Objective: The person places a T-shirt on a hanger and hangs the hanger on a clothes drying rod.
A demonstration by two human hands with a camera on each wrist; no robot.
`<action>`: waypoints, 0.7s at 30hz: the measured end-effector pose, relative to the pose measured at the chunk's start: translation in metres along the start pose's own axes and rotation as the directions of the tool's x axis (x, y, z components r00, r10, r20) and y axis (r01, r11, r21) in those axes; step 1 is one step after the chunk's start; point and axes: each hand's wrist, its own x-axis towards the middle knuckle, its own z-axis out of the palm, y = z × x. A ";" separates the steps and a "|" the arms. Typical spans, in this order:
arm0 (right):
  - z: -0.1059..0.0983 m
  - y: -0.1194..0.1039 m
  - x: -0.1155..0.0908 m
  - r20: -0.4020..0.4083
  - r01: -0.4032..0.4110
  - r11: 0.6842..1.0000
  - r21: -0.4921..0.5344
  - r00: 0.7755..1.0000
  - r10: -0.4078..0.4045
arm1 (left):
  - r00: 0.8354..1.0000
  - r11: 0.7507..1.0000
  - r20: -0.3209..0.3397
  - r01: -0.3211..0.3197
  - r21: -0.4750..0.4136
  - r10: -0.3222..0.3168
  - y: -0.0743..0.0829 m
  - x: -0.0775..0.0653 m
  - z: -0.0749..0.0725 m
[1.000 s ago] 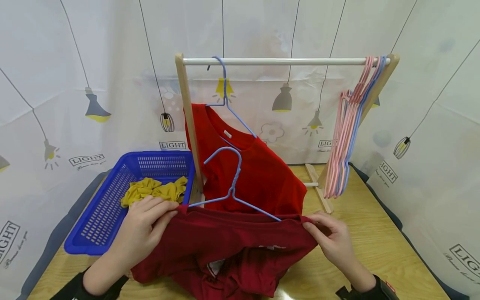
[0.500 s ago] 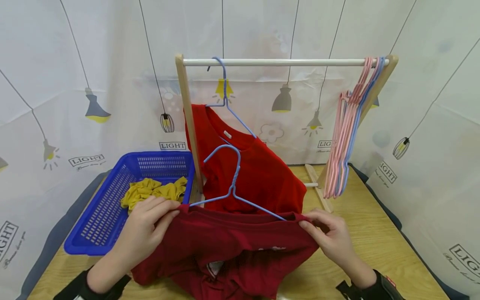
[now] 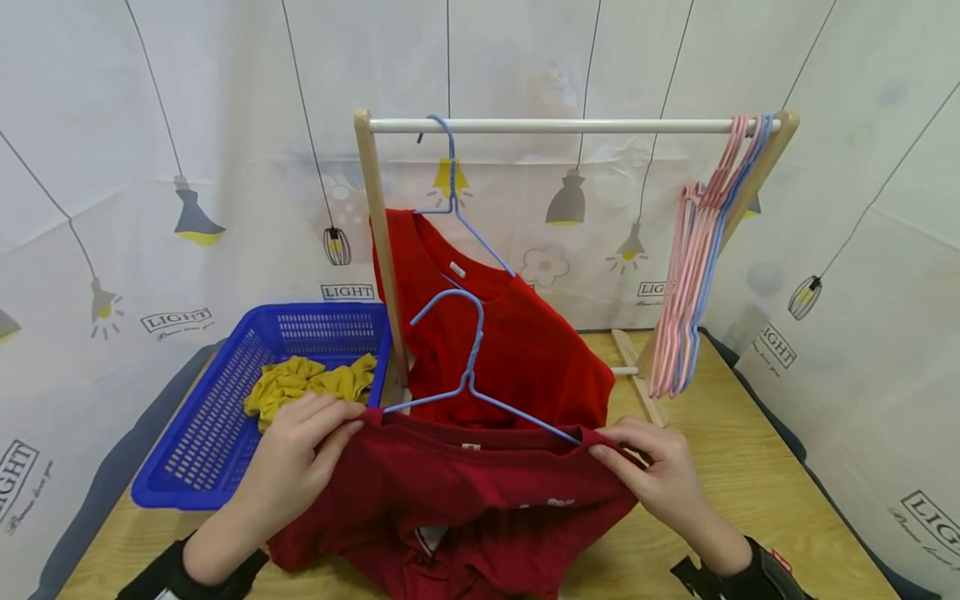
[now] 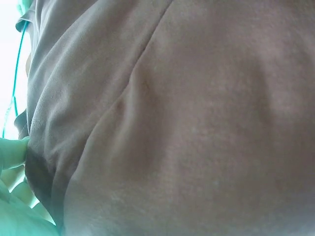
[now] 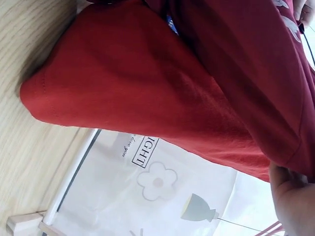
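A dark red T-shirt [image 3: 480, 492] hangs between my two hands, its lower part bunched on the table. My left hand [image 3: 300, 446] pinches its left shoulder beside the neckline. At the opposite shoulder my right hand [image 3: 656, 467] pinches the fabric between thumb and fingers. A blue hanger [image 3: 471, 367] stands up out of the neck opening, its hook free and its arms running down inside the shirt. Cloth fills most of the left wrist view, with the left fingers [image 4: 12, 152] at its edge. In the right wrist view the right thumb [image 5: 280, 179] presses on the shoulder.
Behind the shirt, a bright red shirt [image 3: 495, 350] hangs by a blue hanger on a rack with a white rail [image 3: 570, 127]. Several pink and blue hangers [image 3: 697, 275] cluster at the rail's right end. A blue basket [image 3: 187, 450] at left holds yellow cloth [image 3: 311, 383].
My right hand has shifted slightly left along with its shoulder of the shirt. The neckline has opened a little, showing a small label, and the hanger's right arm reaches closer to that hand.
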 end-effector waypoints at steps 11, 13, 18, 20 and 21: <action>0.000 -0.003 0.005 0.109 0.038 0.985 -0.166 0.994 -0.020 | 1.000 1.000 -0.006 0.015 0.003 -0.015 0.000 0.000 0.002; 0.000 0.003 0.000 0.124 0.043 0.979 -0.201 0.992 -0.018 | 1.000 1.000 -0.002 0.016 -0.001 -0.016 0.000 0.001 0.003; 0.002 0.012 -0.007 0.128 0.031 0.973 -0.230 0.992 -0.001 | 1.000 1.000 -0.002 -0.002 -0.006 0.002 0.001 0.002 0.004; 0.003 0.011 -0.008 0.115 0.018 0.977 -0.214 0.993 0.007 | 1.000 1.000 -0.010 -0.011 0.006 0.011 0.002 0.002 0.004; 0.003 0.011 -0.008 0.108 0.013 0.979 -0.203 0.994 0.009 | 1.000 1.000 -0.016 -0.015 0.011 0.015 0.002 0.002 0.004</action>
